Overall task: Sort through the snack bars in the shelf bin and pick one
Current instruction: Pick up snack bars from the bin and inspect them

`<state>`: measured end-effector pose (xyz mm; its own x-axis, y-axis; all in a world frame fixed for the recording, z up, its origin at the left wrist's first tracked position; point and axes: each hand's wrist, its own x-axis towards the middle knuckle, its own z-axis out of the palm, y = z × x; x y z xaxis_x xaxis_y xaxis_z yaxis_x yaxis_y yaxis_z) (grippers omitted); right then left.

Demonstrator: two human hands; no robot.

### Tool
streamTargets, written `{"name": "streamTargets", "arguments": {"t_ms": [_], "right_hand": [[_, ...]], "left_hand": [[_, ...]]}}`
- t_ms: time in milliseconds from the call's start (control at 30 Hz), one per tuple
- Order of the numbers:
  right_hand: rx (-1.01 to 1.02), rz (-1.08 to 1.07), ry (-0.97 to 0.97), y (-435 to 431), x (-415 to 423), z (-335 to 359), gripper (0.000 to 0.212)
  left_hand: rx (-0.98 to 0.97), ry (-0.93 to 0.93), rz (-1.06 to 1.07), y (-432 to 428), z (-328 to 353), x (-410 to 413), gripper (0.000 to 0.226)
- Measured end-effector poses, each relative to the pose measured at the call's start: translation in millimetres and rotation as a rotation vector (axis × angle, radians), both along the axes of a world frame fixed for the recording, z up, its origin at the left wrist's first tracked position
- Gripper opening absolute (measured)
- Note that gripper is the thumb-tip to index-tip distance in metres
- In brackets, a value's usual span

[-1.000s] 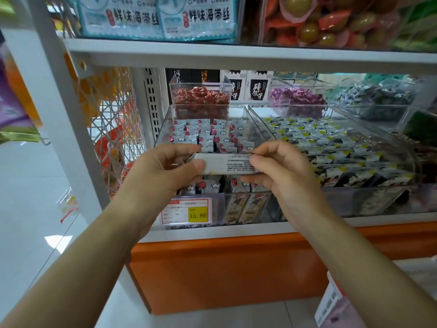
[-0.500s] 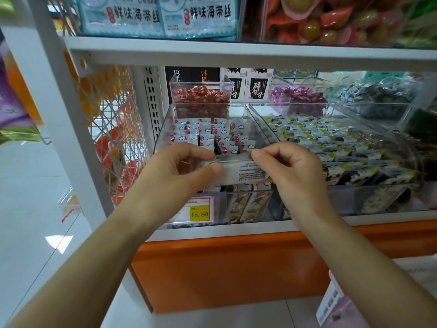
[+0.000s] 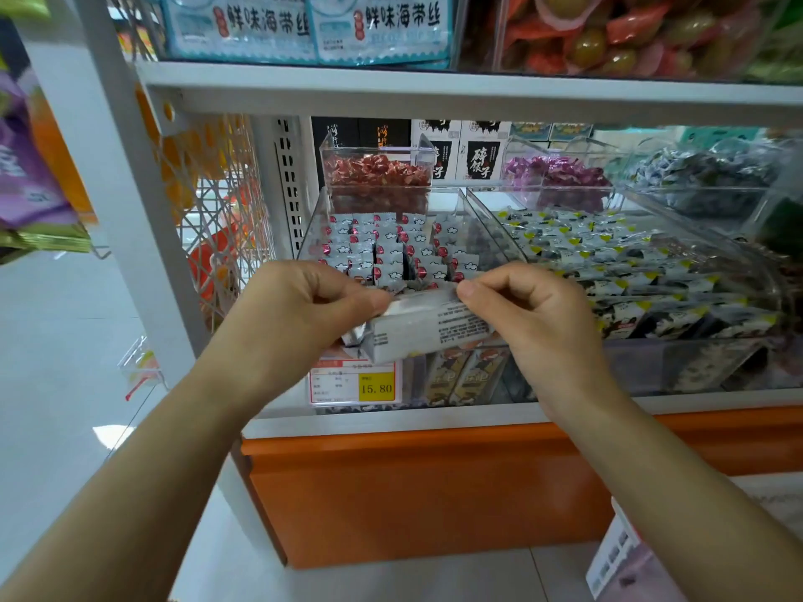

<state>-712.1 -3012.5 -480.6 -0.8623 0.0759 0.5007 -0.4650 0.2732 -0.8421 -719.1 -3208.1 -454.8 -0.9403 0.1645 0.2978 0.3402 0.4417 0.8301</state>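
Both hands hold one snack bar [image 3: 417, 330] just in front of the clear shelf bin [image 3: 473, 219] — left hand [image 3: 300, 315] pinching its left end, right hand [image 3: 534, 317] pinching the top right edge between thumb and curled fingers. The bar tilts, printed back showing, above the price tag [image 3: 354, 382].

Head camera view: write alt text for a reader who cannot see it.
A left hand and a right hand pinch the ends of a white wrapped snack bar with black print, before a clear plastic shelf bin of red-and-white bars. A yellow price tag reads 15.80.
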Motion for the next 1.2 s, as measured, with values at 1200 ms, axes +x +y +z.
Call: {"name": "streamTargets", "arguments": {"t_ms": [1200], "right_hand": [[-0.187, -0.178, -0.022, -10.9, -55.2, 17.9, 0.022]], "left_hand": [[-0.902, 0.218, 0.143, 3.2, -25.0, -22.8, 0.072]]}}
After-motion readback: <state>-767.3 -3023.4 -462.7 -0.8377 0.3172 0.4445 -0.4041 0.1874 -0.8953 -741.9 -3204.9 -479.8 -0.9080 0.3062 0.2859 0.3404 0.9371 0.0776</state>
